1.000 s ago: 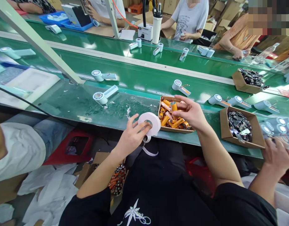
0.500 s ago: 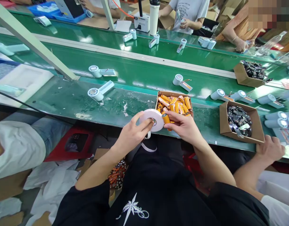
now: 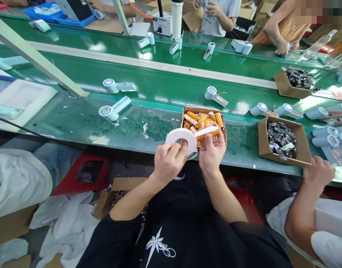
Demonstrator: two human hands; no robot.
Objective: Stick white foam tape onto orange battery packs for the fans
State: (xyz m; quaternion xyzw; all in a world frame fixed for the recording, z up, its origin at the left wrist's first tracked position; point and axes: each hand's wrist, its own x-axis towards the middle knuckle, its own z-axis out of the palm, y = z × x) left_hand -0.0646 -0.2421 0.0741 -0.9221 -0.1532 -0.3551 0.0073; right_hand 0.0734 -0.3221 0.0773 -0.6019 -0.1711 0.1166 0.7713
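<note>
My left hand point(image 3: 171, 160) is closed on a white roll of tape point(image 3: 173, 137), with fingers in its core. My right hand point(image 3: 212, 154) pinches an orange cylindrical battery point(image 3: 215, 131). A white strip of tape point(image 3: 205, 131) lies lengthwise along this battery and reaches toward the roll; whether it still joins the roll is hard to see. Both hands are at the bench's front edge, just before a small cardboard box point(image 3: 197, 109) filled with orange batteries point(image 3: 203, 118). My right hand and its battery partly cover that box.
Two light-blue fan-like devices point(image 3: 109, 113) stand left on the green bench point(image 3: 151, 128). A cardboard box point(image 3: 264, 139) of small circuit boards is at right, with a co-worker's hand point(image 3: 318, 172) at its corner. More blue devices point(image 3: 211, 93) sit on the green conveyor point(image 3: 165, 89).
My right hand has turned palm up and raised the battery, which now shows a white strip along it. The roll has tilted. A co-worker's hand has appeared at far right.
</note>
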